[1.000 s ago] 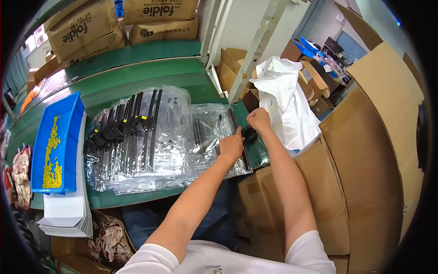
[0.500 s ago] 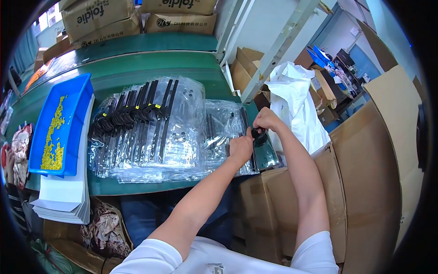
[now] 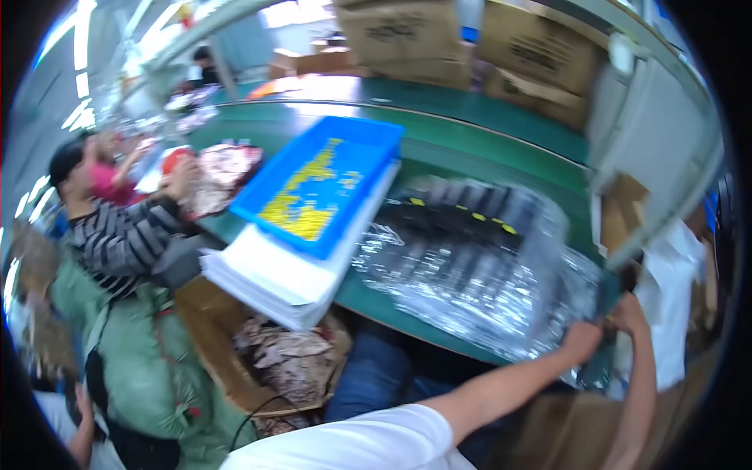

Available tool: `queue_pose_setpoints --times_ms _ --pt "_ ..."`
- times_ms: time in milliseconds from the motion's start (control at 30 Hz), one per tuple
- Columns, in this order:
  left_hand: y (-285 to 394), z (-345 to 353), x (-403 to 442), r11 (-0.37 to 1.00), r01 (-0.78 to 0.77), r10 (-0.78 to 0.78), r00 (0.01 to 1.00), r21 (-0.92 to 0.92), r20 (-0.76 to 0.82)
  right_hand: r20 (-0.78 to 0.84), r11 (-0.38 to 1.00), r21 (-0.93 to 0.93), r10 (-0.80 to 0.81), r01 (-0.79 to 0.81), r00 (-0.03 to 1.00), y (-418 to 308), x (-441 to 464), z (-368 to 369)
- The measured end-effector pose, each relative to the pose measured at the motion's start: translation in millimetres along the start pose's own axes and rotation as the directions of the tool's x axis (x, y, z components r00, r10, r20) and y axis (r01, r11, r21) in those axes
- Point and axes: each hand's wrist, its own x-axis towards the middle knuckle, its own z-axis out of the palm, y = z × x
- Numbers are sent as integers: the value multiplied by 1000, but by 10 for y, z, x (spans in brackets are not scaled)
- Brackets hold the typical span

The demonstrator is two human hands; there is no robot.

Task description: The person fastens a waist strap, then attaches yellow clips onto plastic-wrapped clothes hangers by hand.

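My left hand [image 3: 583, 341] is at the right end of the green bench, by the lower right edge of the plastic bags [image 3: 478, 270]. Close beside it on the right is my right hand [image 3: 628, 315], with its fingers bent. Motion blur hides what either hand holds. The clear bags lie in an overlapping row, with black strips and small yellow tags on them. To their left, a blue tray [image 3: 350, 163] of small yellow pieces rests on a stack of white sheets [image 3: 274, 274].
Co-workers sit at the left, one in a striped sleeve [image 3: 129, 239]. Cardboard boxes [image 3: 399, 39] stand on the shelf behind. An open carton [image 3: 207, 333] is below the bench, and a white sheet of material [image 3: 674, 298] hangs at the right.
The view has swung left, so the bench and both hands appear farther right and the co-workers have come into view. Both hands remain close together at the bench's right end.
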Motion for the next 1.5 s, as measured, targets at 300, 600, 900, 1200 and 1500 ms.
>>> queue_pose_setpoints --times_ms 300,600,900,1200,1500 --pt "-65 485 223 971 -237 235 970 -26 -62 -88 837 -546 -20 -31 996 -54 -1 338" --pt "-193 427 249 948 -242 238 970 -208 -43 11 871 -489 54 -42 998 -105 25 262" --pt "-160 284 106 760 -175 123 984 -626 -126 -99 991 -12 135 -137 986 -531 -141 -325" --pt "-861 -835 -1205 302 -22 139 990 -953 21 -14 608 740 443 -289 896 -1222 364 -1087" --pt "-1259 -657 -1605 383 83 310 926 -920 213 -169 798 599 209 -69 963 -2973 1300 -1292"
